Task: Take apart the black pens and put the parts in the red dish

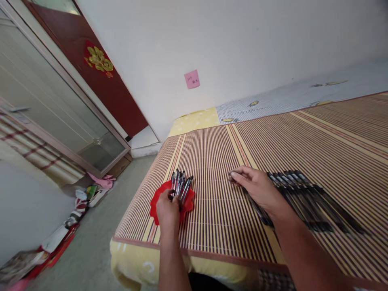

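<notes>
My left hand (168, 208) reaches over a red scalloped dish (154, 202) near the front left of the bed. Its fingers are closed around some of the pens (182, 186), which have clear barrels and black caps and lean upright in a bunch. To the right, my right hand (256, 184) is held in a pinch just above the mat. A dark pen (257, 208) runs down from its fingertips; the hand partly hides the pen's upper end. Beyond that hand, several black pens (300, 198) lie side by side in a slanted row, partly covered by my forearm.
A striped bamboo mat (209, 218) covers the bed, over a yellow sheet (136, 258). A pink note (192, 79) is stuck on the white wall. At left are a glass door (60, 89), the grey floor (100, 226) and assorted items (75, 210) along the wall.
</notes>
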Available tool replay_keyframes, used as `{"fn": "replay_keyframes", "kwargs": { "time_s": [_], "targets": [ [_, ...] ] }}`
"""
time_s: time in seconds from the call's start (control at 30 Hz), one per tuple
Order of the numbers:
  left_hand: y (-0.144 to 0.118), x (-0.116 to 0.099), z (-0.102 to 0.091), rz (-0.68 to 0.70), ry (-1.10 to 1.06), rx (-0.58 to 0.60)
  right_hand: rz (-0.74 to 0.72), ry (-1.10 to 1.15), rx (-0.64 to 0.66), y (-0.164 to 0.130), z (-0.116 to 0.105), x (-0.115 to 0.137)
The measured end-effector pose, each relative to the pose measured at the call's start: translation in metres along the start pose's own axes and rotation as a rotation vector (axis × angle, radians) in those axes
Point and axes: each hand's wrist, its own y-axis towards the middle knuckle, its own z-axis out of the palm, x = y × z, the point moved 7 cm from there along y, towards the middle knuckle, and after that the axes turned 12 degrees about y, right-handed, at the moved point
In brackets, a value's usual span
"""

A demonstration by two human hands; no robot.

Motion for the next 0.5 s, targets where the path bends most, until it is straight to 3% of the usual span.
{"fn": "replay_keyframes", "kwargs": {
  "time_s": [0.2, 0.33, 0.43, 0.5],
  "targets": [
    [0.000, 0.003, -0.018, -0.009, -0.066, -0.063, -0.071, 0.076, -0.089, 0.001, -0.012, 0.003],
    [0.000, -0.003, -0.026, -0.017, -0.209, -0.105, -0.108, 0.176, -0.266, 0.000, -0.025, 0.007],
    [-0.004, -0.014, -0.029, -0.077, -0.646, -0.028, -0.205, 0.419, -0.454, -0.005, -0.041, 0.014],
    [-0.013, -0.029, -0.034, -0.104, -1.031, 0.110, -0.268, 0.547, -0.523, -0.007, -0.053, 0.017]
  ]
}}
